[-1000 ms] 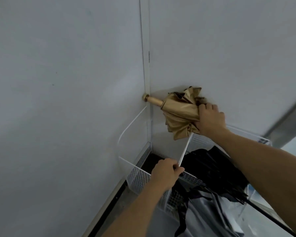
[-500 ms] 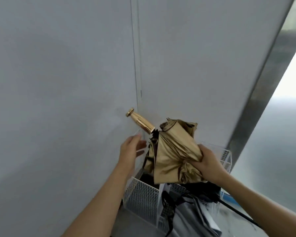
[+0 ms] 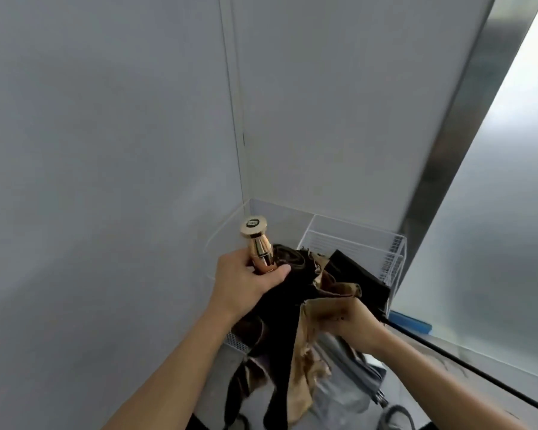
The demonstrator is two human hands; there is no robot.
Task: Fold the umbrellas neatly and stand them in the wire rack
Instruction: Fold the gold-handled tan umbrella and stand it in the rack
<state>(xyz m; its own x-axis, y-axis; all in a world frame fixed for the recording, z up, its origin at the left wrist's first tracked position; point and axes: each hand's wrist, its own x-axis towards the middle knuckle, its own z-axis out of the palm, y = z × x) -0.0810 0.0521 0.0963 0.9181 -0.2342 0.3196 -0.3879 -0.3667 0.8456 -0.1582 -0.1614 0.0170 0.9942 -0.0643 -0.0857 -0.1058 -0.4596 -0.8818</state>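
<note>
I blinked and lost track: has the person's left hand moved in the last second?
Yes. The left hand left the front rim of the wire rack and rose to grip the gold umbrella handle above it.

Two bare forearms and two bare hands, seen from the wearer's own head.
The left hand [image 3: 246, 283] and right hand [image 3: 351, 318] are uncovered, as are both forearms down to the bottom edge, where a sliver of dark fabric [image 3: 194, 422] shows beside the left forearm; whether it is clothing cannot be told.
</note>
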